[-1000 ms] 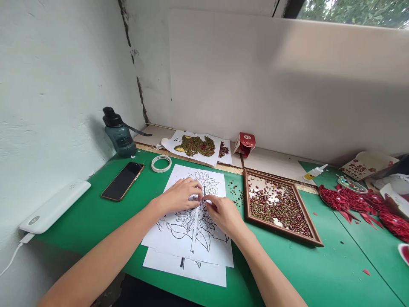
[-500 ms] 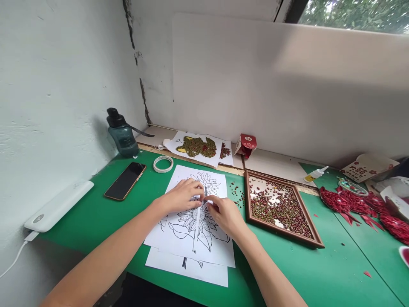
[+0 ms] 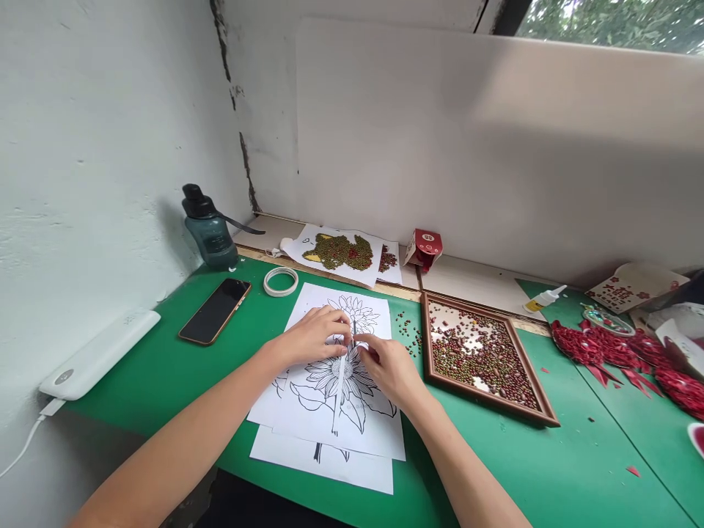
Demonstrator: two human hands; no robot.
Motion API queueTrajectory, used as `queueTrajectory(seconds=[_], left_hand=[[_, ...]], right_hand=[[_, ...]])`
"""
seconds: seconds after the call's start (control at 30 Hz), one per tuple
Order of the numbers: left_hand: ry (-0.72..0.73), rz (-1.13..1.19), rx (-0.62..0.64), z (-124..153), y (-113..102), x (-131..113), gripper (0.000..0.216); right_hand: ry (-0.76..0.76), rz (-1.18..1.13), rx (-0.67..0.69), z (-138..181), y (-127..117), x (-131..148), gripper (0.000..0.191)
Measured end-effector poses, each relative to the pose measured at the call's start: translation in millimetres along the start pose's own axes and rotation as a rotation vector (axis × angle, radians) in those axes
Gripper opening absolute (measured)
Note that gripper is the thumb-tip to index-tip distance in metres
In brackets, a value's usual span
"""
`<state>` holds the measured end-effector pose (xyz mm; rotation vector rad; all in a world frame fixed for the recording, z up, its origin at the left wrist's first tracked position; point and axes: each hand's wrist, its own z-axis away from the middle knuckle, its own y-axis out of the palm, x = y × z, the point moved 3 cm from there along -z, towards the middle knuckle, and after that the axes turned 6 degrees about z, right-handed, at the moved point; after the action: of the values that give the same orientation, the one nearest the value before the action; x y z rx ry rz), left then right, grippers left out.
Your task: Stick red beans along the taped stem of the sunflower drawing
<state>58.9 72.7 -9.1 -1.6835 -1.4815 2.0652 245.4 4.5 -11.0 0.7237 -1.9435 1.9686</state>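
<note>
A sheet of paper with a sunflower line drawing (image 3: 379, 433) lies on top of other sheets. Down the middle of the flower runs a narrow white strip of tape (image 3: 342, 375). My left hand (image 3: 317, 336) rests on the drawing from the left, thumb and fingers pinched at the strip's upper end. From the right comes my right hand (image 3: 389, 367), its index fingertip close to the left fingertips and its other fingers curled in. Whatever its fingertips pinch is too small to make out. A roll of white tape (image 3: 280, 292) lies past the paper's left corner.
Right of the paper stands a framed tray (image 3: 495, 412) of red and green beans, some loose beans (image 3: 408, 331) beside it. A phone (image 3: 214, 312), white device (image 3: 102, 356) and bottle (image 3: 212, 231) sit left. Bean pictures (image 3: 313, 240), a glue bottle (image 3: 544, 298) and red tassels (image 3: 577, 345) lie behind.
Almost nothing differs. My right index finger has shifted very slightly by the left fingertips; the papers and strip stay in place.
</note>
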Motion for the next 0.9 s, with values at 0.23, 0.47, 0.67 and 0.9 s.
queueTrajectory(seconds=[0.23, 0.47, 0.67, 0.9], left_hand=[[-0.02, 0.006, 0.019, -2, 0, 0, 0.004], [-0.021, 0.005, 0.029, -2, 0, 2, 0.002], [-0.014, -0.012, 0.023, -2, 1, 0, 0.002], [-0.014, -0.014, 0.026, -2, 1, 0, 0.002]], right_hand=[[0.171, -0.886, -0.176, -4, -11, -10, 0.046], [0.311, -1.199, -0.204, -5, -16, -16, 0.052], [0.331, -1.212, -0.181, -4, -12, -14, 0.049], [0.321, -1.326, -0.117, -7, -11, -17, 0.046]])
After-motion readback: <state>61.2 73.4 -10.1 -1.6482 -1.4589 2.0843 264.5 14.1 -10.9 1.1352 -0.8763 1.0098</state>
